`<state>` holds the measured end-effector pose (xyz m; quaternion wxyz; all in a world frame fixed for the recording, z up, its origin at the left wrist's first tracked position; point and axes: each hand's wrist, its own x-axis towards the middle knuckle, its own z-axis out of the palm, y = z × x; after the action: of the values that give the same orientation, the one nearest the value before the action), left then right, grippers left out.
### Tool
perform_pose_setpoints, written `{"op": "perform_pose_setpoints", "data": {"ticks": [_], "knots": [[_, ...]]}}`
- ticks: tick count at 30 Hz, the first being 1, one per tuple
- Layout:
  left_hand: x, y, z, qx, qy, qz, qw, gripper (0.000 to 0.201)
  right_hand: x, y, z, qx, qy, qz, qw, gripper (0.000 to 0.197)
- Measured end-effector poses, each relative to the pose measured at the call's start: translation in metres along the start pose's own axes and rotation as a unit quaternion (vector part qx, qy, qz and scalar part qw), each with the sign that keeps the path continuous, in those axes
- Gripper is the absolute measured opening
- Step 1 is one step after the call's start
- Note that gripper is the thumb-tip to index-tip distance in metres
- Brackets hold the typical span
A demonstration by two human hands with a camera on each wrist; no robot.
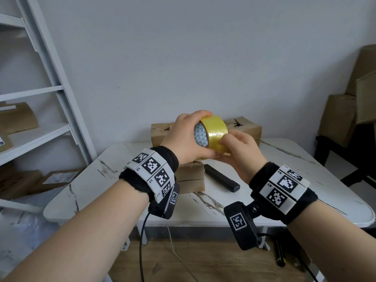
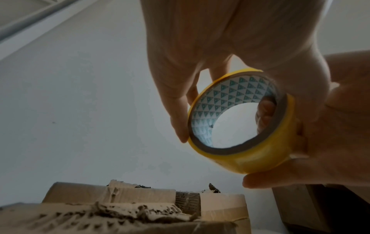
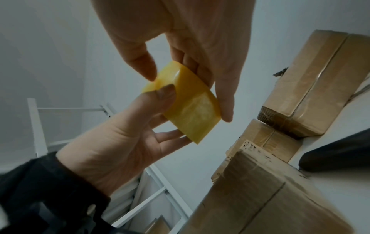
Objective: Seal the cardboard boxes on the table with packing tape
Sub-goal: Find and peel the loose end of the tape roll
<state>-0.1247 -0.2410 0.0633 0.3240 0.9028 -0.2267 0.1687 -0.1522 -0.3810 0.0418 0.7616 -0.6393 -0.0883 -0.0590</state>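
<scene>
Head view reads evenly lit and sharp for me, edges bowed by the wide lens. Both wrist views run dim, grainy and soft; the pale wall point(image 2: 90, 110) backlights them.

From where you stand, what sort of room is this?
Probably a small packing or parcel room: cardboard boxes sit on the table, more parcels fill the white shelving, and the left hand holds a yellow tape roll.
</scene>
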Motion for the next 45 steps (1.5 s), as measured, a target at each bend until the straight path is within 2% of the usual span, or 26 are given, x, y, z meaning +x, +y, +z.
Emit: {"op": "perform_pose_setpoints", "data": {"ticks": [13,19,22,25,31,33,37,43,45], "knots": [[0.0010,0.0005,0.0015,-0.001,-0.001,0.000,1.000,0.092,0.0012,-0.0012,-0.0004,0.047,0.014,0.006,0.999,0.023],[0.0015,0.0024,-0.0003,-0.005,0.000,0.007,1.000,0.093,0.0019,0.0035,-0.0015,-0.002,-0.012,-0.020,1.000,0.023],[0.0008,0.0030,0.0002,0.004,0.000,0.008,1.000,0.092,0.0008,0.0021,-0.0029,0.031,-0.012,-0.011,0.999,0.028],[0.0001,0.0024,0.0014,0.005,0.003,0.008,1.000,0.091,0.0001,0.0009,-0.0018,0.037,-0.013,-0.005,0.999,0.024],[0.0005,0.0008,0.0026,0.011,0.004,0.006,1.000,0.094,0.0010,0.0015,-0.0027,0.004,-0.010,-0.014,1.000,0.022],[0.0020,0.0009,0.0031,0.009,0.004,0.006,1.000,0.093,0.0011,0.0034,-0.0033,-0.012,-0.002,-0.025,1.000,0.028],[0.0035,0.0011,0.0023,0.001,0.002,0.005,1.000,0.093,0.0010,-0.0007,-0.0062,0.031,-0.018,-0.015,0.999,0.029],[0.0021,0.0046,0.0004,0.006,-0.002,0.005,1.000,0.094,0.0003,0.0009,-0.0044,-0.001,-0.027,-0.029,0.999,0.033],[0.0016,0.0036,-0.0002,0.008,-0.007,0.000,1.000,0.096,0.0007,0.0009,-0.0057,0.024,-0.025,-0.014,0.999,0.032]]}}
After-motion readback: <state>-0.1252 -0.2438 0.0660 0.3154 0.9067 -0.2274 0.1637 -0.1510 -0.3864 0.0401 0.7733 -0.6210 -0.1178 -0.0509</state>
